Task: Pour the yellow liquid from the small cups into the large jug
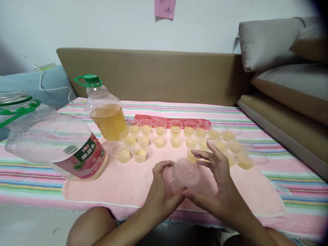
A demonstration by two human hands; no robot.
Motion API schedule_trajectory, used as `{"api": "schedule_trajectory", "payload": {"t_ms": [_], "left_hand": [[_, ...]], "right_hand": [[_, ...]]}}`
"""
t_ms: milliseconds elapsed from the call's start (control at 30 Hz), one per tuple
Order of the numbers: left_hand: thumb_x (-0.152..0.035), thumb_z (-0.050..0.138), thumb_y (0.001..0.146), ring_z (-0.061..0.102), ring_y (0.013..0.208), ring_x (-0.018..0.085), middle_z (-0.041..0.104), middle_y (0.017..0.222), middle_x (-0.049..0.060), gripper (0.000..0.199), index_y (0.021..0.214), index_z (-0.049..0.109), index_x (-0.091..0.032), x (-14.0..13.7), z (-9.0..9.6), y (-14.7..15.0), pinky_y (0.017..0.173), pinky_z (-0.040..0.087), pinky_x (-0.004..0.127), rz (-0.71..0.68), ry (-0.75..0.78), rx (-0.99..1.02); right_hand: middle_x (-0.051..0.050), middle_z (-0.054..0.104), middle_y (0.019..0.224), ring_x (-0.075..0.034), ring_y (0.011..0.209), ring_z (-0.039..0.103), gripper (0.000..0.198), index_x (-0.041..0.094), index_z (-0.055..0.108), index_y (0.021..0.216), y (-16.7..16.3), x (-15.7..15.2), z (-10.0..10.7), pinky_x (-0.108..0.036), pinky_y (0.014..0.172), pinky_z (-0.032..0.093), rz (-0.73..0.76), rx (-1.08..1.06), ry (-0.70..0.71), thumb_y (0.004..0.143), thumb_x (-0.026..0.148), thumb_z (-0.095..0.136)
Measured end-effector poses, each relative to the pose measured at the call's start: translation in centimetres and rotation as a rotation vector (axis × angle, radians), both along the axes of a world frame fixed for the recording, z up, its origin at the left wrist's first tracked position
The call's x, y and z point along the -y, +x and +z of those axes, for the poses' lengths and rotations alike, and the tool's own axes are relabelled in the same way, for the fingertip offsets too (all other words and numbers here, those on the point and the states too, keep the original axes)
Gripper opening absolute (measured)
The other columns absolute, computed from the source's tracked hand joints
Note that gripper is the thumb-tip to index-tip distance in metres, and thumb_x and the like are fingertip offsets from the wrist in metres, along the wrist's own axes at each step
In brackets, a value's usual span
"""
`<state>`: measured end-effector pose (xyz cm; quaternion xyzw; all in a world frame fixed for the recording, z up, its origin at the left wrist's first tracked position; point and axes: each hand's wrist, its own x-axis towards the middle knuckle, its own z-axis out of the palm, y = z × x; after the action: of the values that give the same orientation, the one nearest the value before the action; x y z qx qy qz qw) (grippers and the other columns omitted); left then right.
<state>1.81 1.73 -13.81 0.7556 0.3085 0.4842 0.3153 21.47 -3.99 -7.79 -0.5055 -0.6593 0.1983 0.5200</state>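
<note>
Both of my hands hold a small clear plastic cup (186, 172) just above the pink towel (123, 184). My left hand (161, 196) grips it from the left with thumb and fingers curled around it. My right hand (220, 188) touches it from the right, thumb under the rim and fingers spread above. The cup looks empty. Behind my hands stand several small cups of yellow liquid (160, 131) in rows.
A large oil bottle with a green cap (105, 111) stands at the back left, partly full. A bigger near-empty bottle (51, 140) lies tilted at the left. A red strip (169, 120) lies behind the cups. Sofa cushions (282, 82) rise at the right.
</note>
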Motion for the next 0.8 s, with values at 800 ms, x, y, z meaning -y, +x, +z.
{"api": "schedule_trajectory", "payload": {"t_ms": [800], "left_hand": [[-0.018,0.075,0.083,0.06,0.126,0.032,0.051,0.132,0.009,0.08,0.147,0.031,-0.035,1.3,0.2,0.0,0.105,0.058,0.055,-0.073,-0.03,-0.064]], "right_hand": [[-0.013,0.055,0.14,-0.036,0.135,0.057,0.101,0.033,0.018,0.171,5.0,1.8,3.1,-0.054,0.111,0.055,-0.122,0.054,-0.062,0.094,0.049,0.081]]}}
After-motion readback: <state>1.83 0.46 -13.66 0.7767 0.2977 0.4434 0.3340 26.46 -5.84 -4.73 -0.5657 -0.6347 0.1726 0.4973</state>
